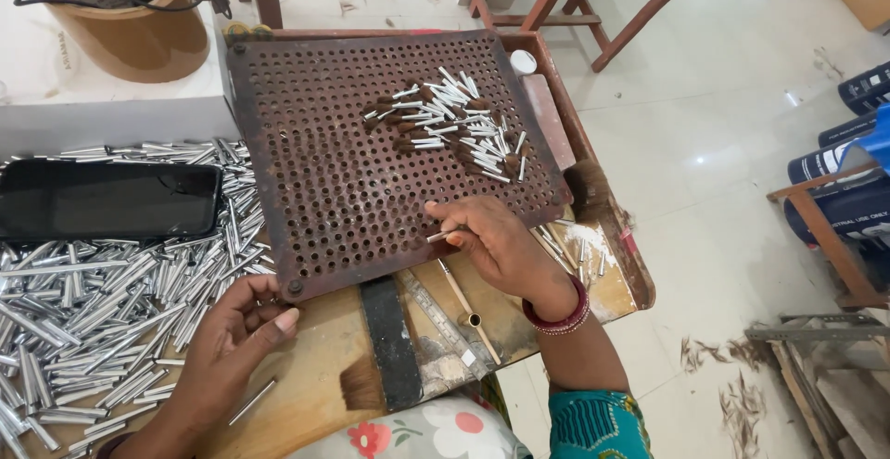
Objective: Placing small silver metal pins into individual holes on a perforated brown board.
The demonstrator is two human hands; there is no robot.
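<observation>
Head view looks down on our two hands at a wooden workbench (324, 394). Far out beyond our left fingertips lies a heap of shiny metal tubes (111, 301), with a black phone (107, 199) lying flat on top of it. Our left hand (227, 348) rests at the near edge of that heap, fingers loosely curled together, the thumb tip touching the lower left corner of a rusty perforated plate (371, 153); we cannot tell whether anything is pinched inside the curl. One loose tube (252, 401) lies on the wood just beside the heel of this hand. Between our hands, a dark strap (389, 343) and a steel ruler (445, 315) lie on the bench under the plate's near edge. Our right hand (496, 250) rests on the plate's lower right part, thumb and forefinger clamped on a small silver ferrule (439, 235) whose tip sticks out to the left of the fingers, right over the holes. Well beyond these fingers, toward the far side of the plate, sits a pile of brush heads (454, 125) with silver ferrules and brown tufts. A red bangle (561, 315) circles the right wrist.
</observation>
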